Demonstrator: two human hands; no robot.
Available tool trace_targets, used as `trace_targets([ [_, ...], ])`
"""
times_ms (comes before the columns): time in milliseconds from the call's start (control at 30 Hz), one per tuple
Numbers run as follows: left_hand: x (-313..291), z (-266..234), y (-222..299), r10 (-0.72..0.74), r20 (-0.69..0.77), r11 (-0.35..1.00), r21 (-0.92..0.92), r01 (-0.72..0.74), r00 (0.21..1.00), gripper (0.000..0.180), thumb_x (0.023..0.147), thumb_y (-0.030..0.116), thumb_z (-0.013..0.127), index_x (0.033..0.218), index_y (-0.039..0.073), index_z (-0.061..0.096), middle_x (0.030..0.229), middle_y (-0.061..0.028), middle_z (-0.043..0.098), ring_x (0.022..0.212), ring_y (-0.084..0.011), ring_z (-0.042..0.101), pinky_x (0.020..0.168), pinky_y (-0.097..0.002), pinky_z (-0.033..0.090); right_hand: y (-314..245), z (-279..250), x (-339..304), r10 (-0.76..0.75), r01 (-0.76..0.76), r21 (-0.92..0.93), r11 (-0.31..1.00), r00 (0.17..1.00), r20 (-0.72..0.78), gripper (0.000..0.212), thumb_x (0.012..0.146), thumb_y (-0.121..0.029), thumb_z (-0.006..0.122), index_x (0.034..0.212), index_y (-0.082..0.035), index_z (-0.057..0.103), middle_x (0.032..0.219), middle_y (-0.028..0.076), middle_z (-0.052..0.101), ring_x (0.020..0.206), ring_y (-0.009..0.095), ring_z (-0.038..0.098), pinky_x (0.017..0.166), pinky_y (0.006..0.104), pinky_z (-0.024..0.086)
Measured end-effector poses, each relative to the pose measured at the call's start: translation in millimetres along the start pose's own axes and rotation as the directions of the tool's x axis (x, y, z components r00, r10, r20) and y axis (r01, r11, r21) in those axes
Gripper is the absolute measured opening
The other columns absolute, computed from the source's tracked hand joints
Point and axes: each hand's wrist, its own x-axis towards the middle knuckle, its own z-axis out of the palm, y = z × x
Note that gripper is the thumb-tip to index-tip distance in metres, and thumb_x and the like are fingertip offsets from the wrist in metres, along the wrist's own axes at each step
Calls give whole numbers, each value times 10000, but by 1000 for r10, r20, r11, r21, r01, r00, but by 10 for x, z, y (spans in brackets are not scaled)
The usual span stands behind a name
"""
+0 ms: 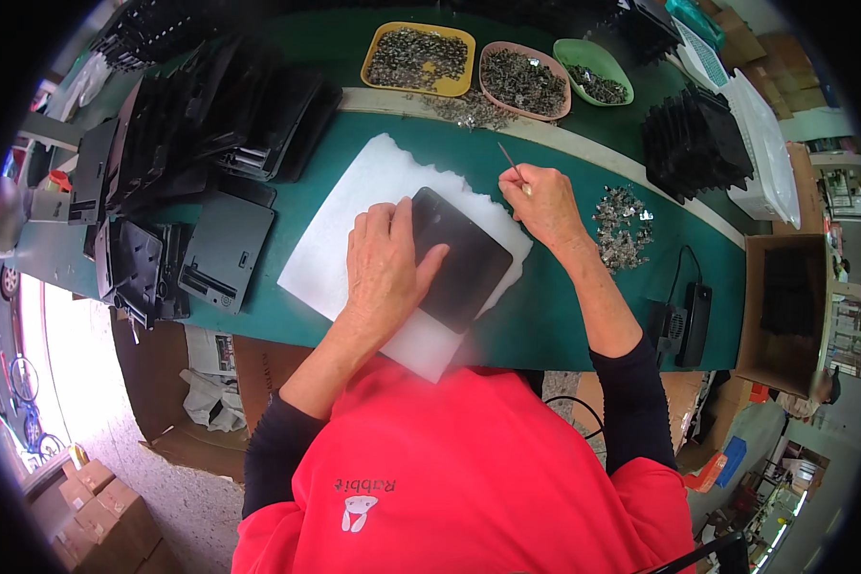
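Because the plate (464, 258) lies tilted on the white foam (340, 225) under my left hand (381, 256), it could slide or swivel if I press sideways; the foam is loose and may well shift with it. My left fingers lie side by side along its left edge, the thumb spread away onto its face. My right hand (543, 203) pinches a thin tool (510, 161) between thumb and fingers, its tip up and away from the plate. A slip of that tip could scratch the dark face or catch my left thumb. Whether my right fingers also hold a clip, I cannot tell. A wide swing of my right forearm could scatter the heap of clips (625, 228) just beside it.

The foam's near corner reaches the table's (564, 316) near edge, by my red shirt (430, 459), so leaning in could nudge foam and plate together. On the left, a grey panel (228, 251) lies near the foam, with a strip of green between. Beyond, loose clips and the trays (365, 81) crowd the pale strip (603, 145). My best room is the bare green right of the plate, short of the black device (698, 320).
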Motion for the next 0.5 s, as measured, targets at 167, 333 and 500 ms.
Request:
trace_targets([
  [167, 56, -43, -9, -55, 61, 998, -15, 56, 997, 654, 761, 257, 807, 1275, -54, 550, 1108, -196, 560, 1020, -347, 546, 882, -423, 477, -34, 11, -73, -46, 41, -100, 994, 997, -54, 138, 872, -111, 625, 907, 6, 690, 871, 207, 695, 827, 382, 685, 755, 445, 548],
  [333, 75, -106, 94, -131, 109, 991, 19, 130, 985, 574, 793, 268, 792, 1227, -41, 578, 1043, -194, 612, 927, -336, 615, 795, -415, 514, -17, 29, -98, -186, 166, -349, 922, 982, -24, 137, 890, -74, 589, 976, -1, 667, 910, 209, 647, 865, 414, 659, 778, 495, 543],
  [500, 18, 3, -50, -131, 35, 986, -102, 134, 991, 490, 823, 266, 773, 1162, -51, 615, 960, -204, 665, 812, -332, 668, 718, -410, 533, -162, 7, -258, -148, 131, -289, 948, 988, -37, 212, 917, -74, 538, 1104, -14, 618, 906, 224, 631, 888, 425, 648, 780, 499, 538],
])
